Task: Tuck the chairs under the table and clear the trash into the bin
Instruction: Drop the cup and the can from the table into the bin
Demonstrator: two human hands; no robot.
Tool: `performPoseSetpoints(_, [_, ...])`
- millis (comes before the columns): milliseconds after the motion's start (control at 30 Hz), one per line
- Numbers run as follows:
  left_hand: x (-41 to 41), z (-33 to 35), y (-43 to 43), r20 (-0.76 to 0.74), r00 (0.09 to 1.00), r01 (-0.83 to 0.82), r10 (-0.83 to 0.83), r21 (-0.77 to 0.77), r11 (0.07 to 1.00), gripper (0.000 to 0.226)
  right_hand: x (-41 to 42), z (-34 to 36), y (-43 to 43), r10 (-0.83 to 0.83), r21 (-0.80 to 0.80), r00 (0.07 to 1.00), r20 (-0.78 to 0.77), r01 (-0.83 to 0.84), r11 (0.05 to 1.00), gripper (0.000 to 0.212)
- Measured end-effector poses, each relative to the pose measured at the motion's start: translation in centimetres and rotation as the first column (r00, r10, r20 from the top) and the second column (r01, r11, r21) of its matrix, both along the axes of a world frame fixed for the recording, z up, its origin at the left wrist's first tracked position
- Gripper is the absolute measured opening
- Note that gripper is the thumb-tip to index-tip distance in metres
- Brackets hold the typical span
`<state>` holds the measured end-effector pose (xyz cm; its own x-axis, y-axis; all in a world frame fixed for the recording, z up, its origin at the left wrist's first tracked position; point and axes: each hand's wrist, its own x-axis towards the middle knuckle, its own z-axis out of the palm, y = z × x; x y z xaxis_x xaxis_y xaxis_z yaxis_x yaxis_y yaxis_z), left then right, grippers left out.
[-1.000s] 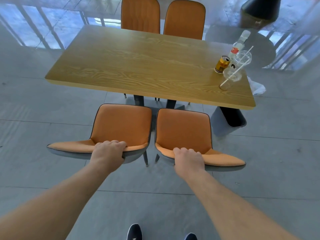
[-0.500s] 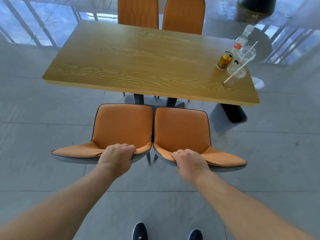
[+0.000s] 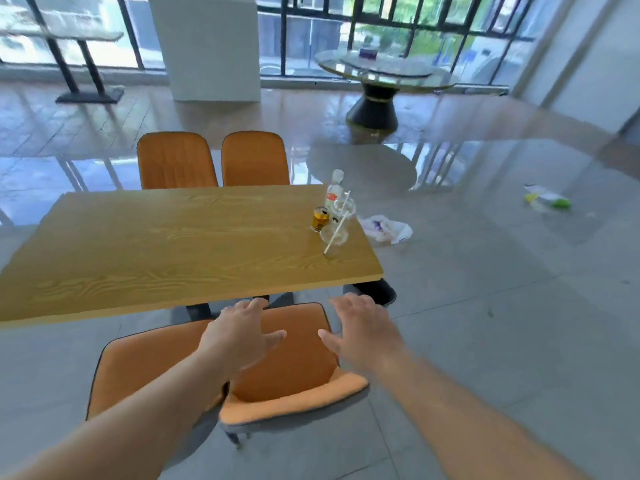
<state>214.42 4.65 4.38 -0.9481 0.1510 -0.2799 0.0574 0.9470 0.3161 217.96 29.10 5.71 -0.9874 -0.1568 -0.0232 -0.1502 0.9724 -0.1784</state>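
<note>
Since half a second ago both of my hands have come off the chair backs and my view has lifted, so the far side of the room now shows. My left hand (image 3: 239, 336) hangs open above the two near chairs, fingers (image 3: 254, 304) spread and holding nothing; my right hand (image 3: 363, 332) is just beside it, also open with the fingers splayed, empty. Below them, the near left chair (image 3: 138, 372) and the near right chair (image 3: 287, 372) stand side by side at the near edge of the wooden tabletop (image 3: 166, 244), their seats partly under it and their backs toward me. Two more orange chairs (image 3: 214, 159) stand at the far side, backs rising above the far edge. The trash sits near the tabletop's right end: a gold can (image 3: 320, 219) upright, a clear bottle (image 3: 335, 190) with a red label behind it, and a clear plastic cup (image 3: 337, 225) with a white straw (image 3: 337, 223), touching or nearly touching one another. The dark bin (image 3: 377, 292) shows only as a corner under the right end of the tabletop. On the grey floor just beyond that end lies a crumpled white bag (image 3: 386, 228), and well apart to the right lies another bit of litter (image 3: 547, 202), yellow and green, too blurred to name. A round glass table (image 3: 384, 72) on a dark pedestal stands near the windows.
</note>
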Motion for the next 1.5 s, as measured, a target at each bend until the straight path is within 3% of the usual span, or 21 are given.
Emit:
performPoseSetpoints(300, [-5.4,10.1,29.1,-0.327,0.906,0.275,-0.268,-0.028,0.961,0.089,-1.7,10.0,28.3,-0.207,-0.009,0.946,-0.248,0.212,0.977,0.077])
performPoseSetpoints(500, [-7.2,14.5,48.8,-0.415,0.824,0.405,-0.385,-0.043,0.913,0.086,-1.8,14.2,45.8,-0.282,0.013,0.921,-0.27,0.296,0.955,0.077])
performPoseSetpoints(633, [-9.1,16.3,57.3,-0.4,0.806,0.457,-0.436,-0.049,0.888,0.071,-2.9,16.6,54.1,-0.352,-0.025,0.887,-0.298,0.361,0.932,0.074])
performPoseSetpoints(767, [-12.3,17.0,62.7,-0.384,0.795,0.473,-0.47,-0.091,0.876,0.061,-5.7,17.4,59.2,-0.358,-0.008,0.886,-0.294,0.372,0.928,0.071])
performPoseSetpoints(967, [-21.6,17.5,68.3,-0.448,0.782,0.457,-0.433,-0.06,0.887,0.067,-14.2,18.0,64.4,-0.339,0.004,0.883,-0.323,0.36,0.933,0.071])
performPoseSetpoints(1133, [-33.0,16.8,71.9,-0.51,0.773,0.435,-0.377,-0.006,0.9,0.07,-25.2,17.9,67.3,-0.292,0.097,0.91,-0.295,0.332,0.938,0.072])
performPoseSetpoints(1300, [-44.9,16.5,72.7,-0.465,0.83,0.379,-0.309,0.063,0.923,0.067,-38.0,19.5,68.3,-0.248,0.144,0.942,-0.228,0.284,0.948,0.065])
performPoseSetpoints(1500, [-56.8,17.0,70.1,-0.454,0.87,0.259,-0.194,0.084,0.962,0.062,-52.2,20.5,66.0,-0.093,0.101,0.963,-0.252,0.122,0.987,0.064])
